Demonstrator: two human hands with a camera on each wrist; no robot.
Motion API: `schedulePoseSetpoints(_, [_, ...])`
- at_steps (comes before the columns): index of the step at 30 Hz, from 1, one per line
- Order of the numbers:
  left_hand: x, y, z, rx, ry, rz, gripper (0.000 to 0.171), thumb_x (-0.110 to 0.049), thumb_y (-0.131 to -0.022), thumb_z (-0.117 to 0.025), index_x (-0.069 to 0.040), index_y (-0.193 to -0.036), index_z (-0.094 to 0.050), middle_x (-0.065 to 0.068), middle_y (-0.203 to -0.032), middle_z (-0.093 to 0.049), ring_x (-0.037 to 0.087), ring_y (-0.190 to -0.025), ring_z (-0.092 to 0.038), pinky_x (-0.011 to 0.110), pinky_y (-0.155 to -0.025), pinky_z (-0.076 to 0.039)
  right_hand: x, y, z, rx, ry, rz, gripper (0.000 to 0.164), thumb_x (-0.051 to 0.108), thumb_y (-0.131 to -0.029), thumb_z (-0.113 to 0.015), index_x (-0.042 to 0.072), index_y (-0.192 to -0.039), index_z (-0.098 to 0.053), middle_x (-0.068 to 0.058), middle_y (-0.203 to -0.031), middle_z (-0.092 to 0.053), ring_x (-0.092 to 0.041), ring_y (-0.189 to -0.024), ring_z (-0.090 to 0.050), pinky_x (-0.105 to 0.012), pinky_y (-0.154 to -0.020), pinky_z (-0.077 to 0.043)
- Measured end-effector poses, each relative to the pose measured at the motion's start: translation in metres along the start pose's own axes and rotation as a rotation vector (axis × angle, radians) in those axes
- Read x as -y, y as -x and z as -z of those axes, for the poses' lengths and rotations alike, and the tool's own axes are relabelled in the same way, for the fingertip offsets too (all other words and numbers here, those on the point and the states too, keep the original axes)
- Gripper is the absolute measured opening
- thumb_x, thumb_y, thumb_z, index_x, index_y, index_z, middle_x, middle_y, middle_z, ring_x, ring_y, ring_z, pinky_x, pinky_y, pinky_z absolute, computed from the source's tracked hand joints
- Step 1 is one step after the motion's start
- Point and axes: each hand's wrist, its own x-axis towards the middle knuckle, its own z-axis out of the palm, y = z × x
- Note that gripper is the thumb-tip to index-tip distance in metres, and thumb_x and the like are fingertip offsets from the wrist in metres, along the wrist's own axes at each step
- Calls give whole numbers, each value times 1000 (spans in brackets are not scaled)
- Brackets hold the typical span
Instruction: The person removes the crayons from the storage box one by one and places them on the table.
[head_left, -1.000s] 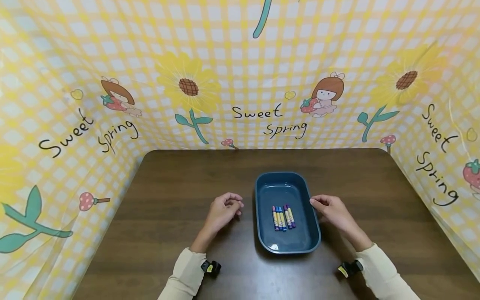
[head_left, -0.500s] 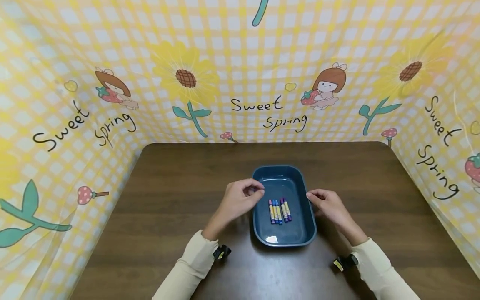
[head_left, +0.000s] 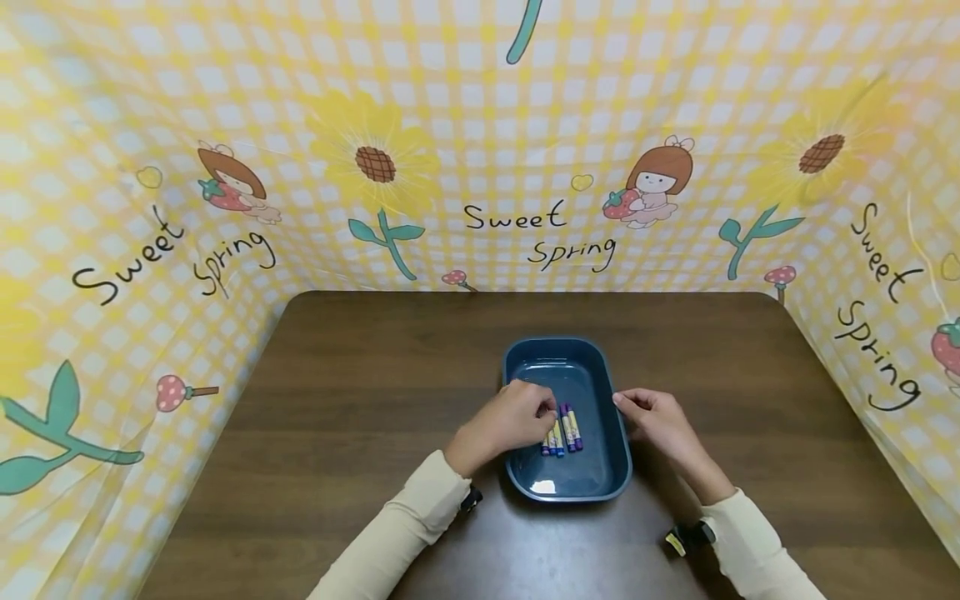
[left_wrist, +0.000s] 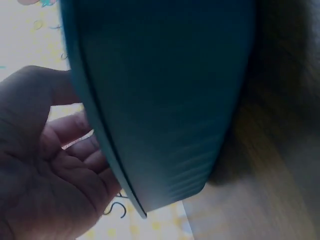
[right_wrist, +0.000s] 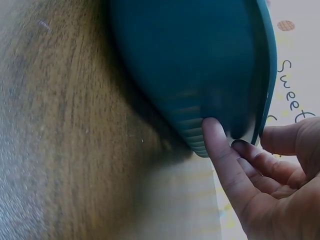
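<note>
Several crayons point(head_left: 572, 428) with yellowish wrappers and purple or blue ends lie side by side in a dark blue rectangular tray point(head_left: 570, 490). My left hand point(head_left: 516, 418) reaches over the tray's left wall, its bent fingers right at the left-hand crayons and covering their far ends. In the left wrist view the tray wall point(left_wrist: 165, 100) hides those fingertips, so I cannot tell whether they pinch a crayon. With my right hand point(head_left: 663, 423) I hold the tray's right rim: the thumb lies over the edge and the other fingers point(right_wrist: 220, 145) are against the outer wall.
The tray stands on a dark brown wooden table point(head_left: 375, 358). Behind and on both sides hangs a yellow checked cloth point(head_left: 450, 108) with flowers and lettering, meeting the table's far edge.
From beside the tray, my left hand has moved right, across the left rim and down to the crayons. My right hand stays at the right rim.
</note>
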Motion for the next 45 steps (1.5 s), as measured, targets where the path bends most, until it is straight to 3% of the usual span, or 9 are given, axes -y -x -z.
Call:
schedulePoseSetpoints(6, [-6,-10,-8,-3,-170,108,20,-13,-99,-60,-8,-80,-66,2,-67,-56,9,-53,-54,18,-45,-43,-1,0,1,-5,-11,9,43,29,-105,-57,-9,-125,-64,-16,-102,-71,-16,-79,-67,-33,-71,-64])
schedulePoseSetpoints(11, [-10,-14,-13,9,-229,165,21,-3,-93,-60,-7,-73,-61,1,-61,-49,13,-52,-47,22,-43,-39,-2,0,1,-10,-19,6,45,29,-104,-59,-10,-125,-64,-14,-99,-72,-16,-77,-67,-33,-69,-64])
schedulePoseSetpoints(16, [-12,-13,-18,40,-246,153,21,4,-89,-62,-8,-72,-58,1,-62,-48,13,-54,-42,23,-46,-36,-4,2,-1,-17,-41,-1,45,30,-103,-61,-10,-124,-65,-10,-92,-71,-16,-75,-67,-31,-68,-63])
schedulePoseSetpoints(24, [-11,-13,-25,68,-277,138,15,2,-93,-62,-6,-80,-65,2,-66,-52,12,-57,-46,22,-49,-39,-7,4,-4,-34,-57,2,46,31,-102,-62,-10,-123,-65,-11,-95,-72,-17,-76,-68,-31,-69,-63])
schedulePoseSetpoints(30, [-10,-16,-28,60,-304,116,8,-1,-85,-73,-7,-86,-68,4,-75,-63,13,-61,-54,25,-52,-45,-7,4,-5,-56,-40,5,45,31,-102,-61,-9,-122,-66,-11,-94,-72,-17,-76,-67,-31,-69,-63])
schedulePoseSetpoints(35, [-10,-17,-30,71,-320,120,16,-2,-82,-78,-7,-94,-68,8,-84,-68,16,-67,-59,28,-55,-49,-8,4,-7,-73,-54,0,46,33,-102,-63,-9,-121,-67,-10,-94,-72,-15,-75,-66,-29,-67,-62])
schedulePoseSetpoints(40, [-12,-17,-34,33,-362,100,15,-1,-80,-76,-8,-86,-65,9,-84,-68,19,-70,-63,31,-55,-51,-9,5,-9,-93,-50,-14,45,33,-101,-63,-8,-121,-68,-9,-93,-72,-14,-75,-65,-27,-66,-62])
schedulePoseSetpoints(45, [-14,-18,-37,-17,-332,105,20,3,-84,-69,-10,-71,-60,7,-75,-63,15,-61,-55,29,-50,-45,-9,5,-9,-101,-59,-14,45,33,-101,-63,-8,-121,-68,-9,-93,-71,-15,-76,-65,-28,-66,-62])
